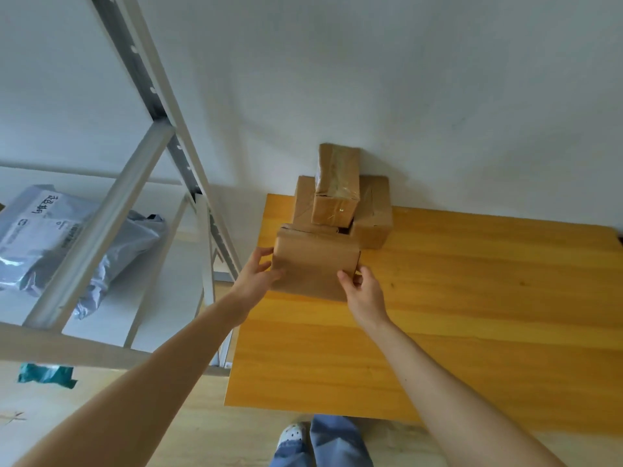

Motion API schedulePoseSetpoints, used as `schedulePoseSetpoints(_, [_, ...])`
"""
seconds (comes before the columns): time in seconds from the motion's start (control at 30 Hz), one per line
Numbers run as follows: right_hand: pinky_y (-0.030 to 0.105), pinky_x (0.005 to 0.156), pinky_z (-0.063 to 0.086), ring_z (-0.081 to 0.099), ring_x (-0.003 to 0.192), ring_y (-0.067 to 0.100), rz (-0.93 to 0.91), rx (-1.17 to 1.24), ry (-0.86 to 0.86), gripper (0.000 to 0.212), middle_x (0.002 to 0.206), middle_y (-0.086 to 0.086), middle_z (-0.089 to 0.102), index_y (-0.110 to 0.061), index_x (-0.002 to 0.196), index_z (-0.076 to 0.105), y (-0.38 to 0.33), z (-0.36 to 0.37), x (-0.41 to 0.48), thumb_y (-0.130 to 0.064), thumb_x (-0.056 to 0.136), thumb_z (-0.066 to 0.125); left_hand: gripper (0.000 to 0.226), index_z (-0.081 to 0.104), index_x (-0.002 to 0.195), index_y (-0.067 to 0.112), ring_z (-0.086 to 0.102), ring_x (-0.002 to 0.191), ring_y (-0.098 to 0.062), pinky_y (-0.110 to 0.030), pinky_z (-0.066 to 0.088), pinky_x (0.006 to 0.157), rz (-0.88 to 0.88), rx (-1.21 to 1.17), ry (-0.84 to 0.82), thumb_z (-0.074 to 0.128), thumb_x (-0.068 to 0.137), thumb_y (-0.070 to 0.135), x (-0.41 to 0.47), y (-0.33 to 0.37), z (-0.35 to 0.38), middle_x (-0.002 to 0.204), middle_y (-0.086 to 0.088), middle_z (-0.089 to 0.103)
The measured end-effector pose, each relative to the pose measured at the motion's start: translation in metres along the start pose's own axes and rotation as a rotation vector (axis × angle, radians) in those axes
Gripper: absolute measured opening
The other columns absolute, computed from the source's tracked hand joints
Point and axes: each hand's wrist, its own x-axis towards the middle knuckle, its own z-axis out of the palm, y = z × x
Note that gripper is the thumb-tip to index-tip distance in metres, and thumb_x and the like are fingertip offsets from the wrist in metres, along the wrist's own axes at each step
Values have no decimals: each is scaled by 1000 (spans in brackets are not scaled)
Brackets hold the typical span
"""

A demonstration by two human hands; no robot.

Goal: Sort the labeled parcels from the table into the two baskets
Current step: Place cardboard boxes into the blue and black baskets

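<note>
A brown cardboard parcel (313, 264) sits at the far left of the yellow wooden table (455, 315). My left hand (258, 276) grips its left edge and my right hand (362, 289) pinches its near right corner. Behind it, against the wall, stands a stack of brown parcels: a taped upright one (335, 185) leaning on a wider flat one (374, 214). No label shows on any parcel. No basket is in view.
A grey metal shelving rack (141, 183) stands left of the table, with grey plastic mailer bags (64, 241) on its shelf. A teal scrap (45, 374) lies lower down. A white wall runs behind the table. My legs and a shoe (293, 433) are below.
</note>
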Motion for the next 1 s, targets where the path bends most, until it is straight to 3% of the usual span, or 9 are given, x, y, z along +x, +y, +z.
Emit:
schedulePoseSetpoints(0.2, [23,56,42,56,75,9,14,23,147,40,87,-7,58,-11,124,49,-14,-12,-8,-39,97,52,48,40,138,40,47,112,-11,-35,32,99,96,10,-23,57,95,27,-16,22,5,123,12,53])
schedulePoseSetpoints(0.3, [30,63,44,55,73,11,7,24,228,40,83,-9,55,-9,121,51,-28,-21,-8,-41,98,48,24,53,119,35,52,108,-10,-34,36,96,125,15,20,55,95,34,-25,35,7,117,10,59])
schedulePoseSetpoints(0.37, [27,59,41,52,70,6,1,41,267,38,81,-11,54,-8,119,52,-38,-30,-8,-40,99,46,9,56,101,41,53,107,-12,-35,36,96,149,9,25,51,96,35,-33,46,12,107,10,63])
schedulePoseSetpoints(0.43, [20,55,38,53,71,3,-8,79,279,36,87,-6,58,-9,117,54,-47,-41,-8,-40,100,44,12,56,96,43,54,106,-13,-36,36,98,175,-2,27,47,98,36,-39,58,21,104,7,65])
schedulePoseSetpoints(0.63, [22,58,42,56,77,2,-61,173,298,33,94,-2,63,-11,109,54,-64,-81,-7,-41,100,43,28,58,121,29,57,101,-4,-37,39,101,281,-30,43,42,100,39,-46,93,48,103,6,68])
schedulePoseSetpoints(0.73, [36,72,55,63,85,12,-89,239,274,33,103,5,66,-12,112,53,-68,-98,-8,-40,99,45,23,56,116,31,60,104,-11,-39,42,98,319,-34,36,44,99,40,-52,108,63,102,4,69])
schedulePoseSetpoints(0.83, [46,86,56,61,107,18,-100,355,141,48,120,2,60,-20,138,41,-71,-112,-8,-41,96,52,25,52,121,41,61,107,-19,-45,47,94,358,-52,7,54,96,37,-58,123,71,105,2,68])
schedulePoseSetpoints(0.93, [28,62,58,63,97,7,-136,499,0,38,114,-8,60,-33,127,45,-77,-119,-10,-37,92,60,30,57,117,41,65,102,-19,-46,57,84,422,-70,17,64,91,27,-64,145,76,99,5,69])
schedulePoseSetpoints(1.0, [29,62,59,64,99,10,-143,526,-46,34,113,-4,62,-32,119,50,-81,-120,-10,-37,89,64,33,59,113,39,67,100,-21,-43,60,77,473,-82,13,68,88,19,-68,159,80,104,4,67])
